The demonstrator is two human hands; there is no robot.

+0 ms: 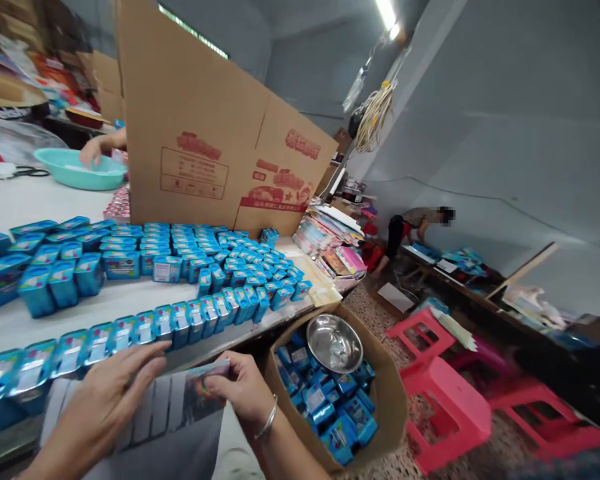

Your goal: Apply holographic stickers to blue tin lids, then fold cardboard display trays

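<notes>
My right hand [243,387], with a silver bracelet at the wrist, pinches a thin flat piece [214,369] with a pale bluish edge; its kind is unclear. My left hand [113,393] has its fingers stretched out, to the left of that piece and in front of a row of small blue boxes [165,322]. No object shows in it, though its palm side is hidden. Grey cloth with a dark print lies below both hands. Behind the row, many more blue boxes [123,265] stand in groups on the white table [140,293].
Right of the table, a carton [390,413] holds blue boxes and a steel bowl [335,343]. A large cardboard sheet [205,120] stands behind the boxes. Red stools [450,400] are at right. Another person's hand [93,152] reaches into a turquoise basin [80,175]; a person [410,223] bends farther back.
</notes>
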